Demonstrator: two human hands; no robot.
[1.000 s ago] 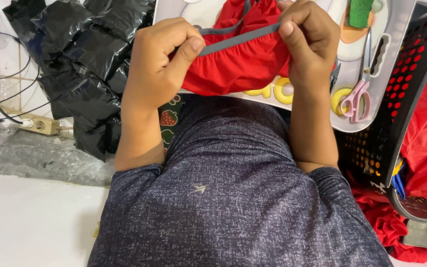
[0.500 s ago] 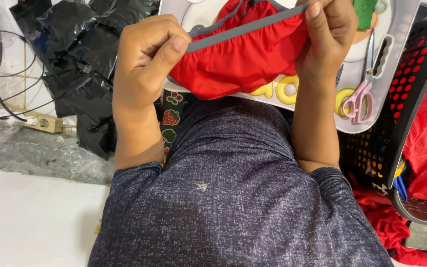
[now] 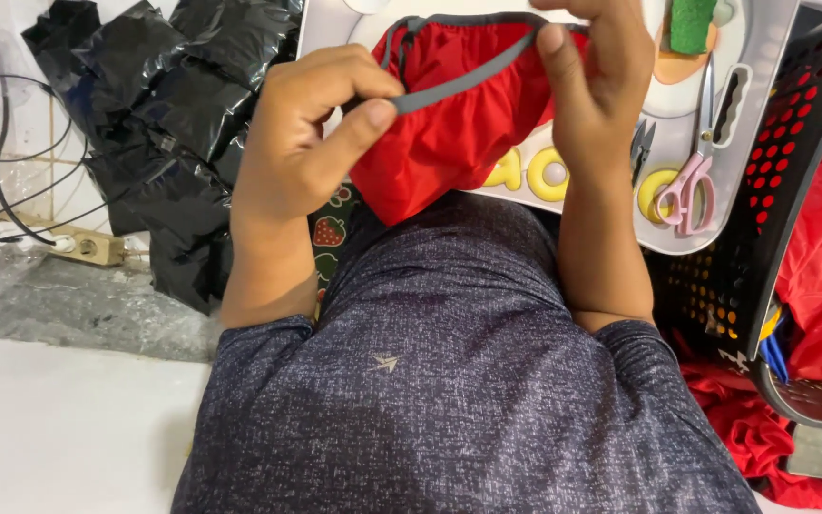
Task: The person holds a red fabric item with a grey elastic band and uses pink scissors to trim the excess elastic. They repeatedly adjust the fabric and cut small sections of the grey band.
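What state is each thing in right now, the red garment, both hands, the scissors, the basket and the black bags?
Red fabric garment with grey elastic band: held up, band stretched between both hands.
Left hand: pinching the band.
Right hand: pinching the band.
Pink-handled scissors: shut, lying on the white tray.
Black perforated plastic basket: holds red cloth.
Black plastic bags: crumpled, piled.

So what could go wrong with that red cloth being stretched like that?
The left hand and right hand pull the grey band of the red garment taut, so it might slip from one grip and snap back, or a seam might strain. The pink-handled scissors lie just beside the right hand, so a dropped wrist could bump them.
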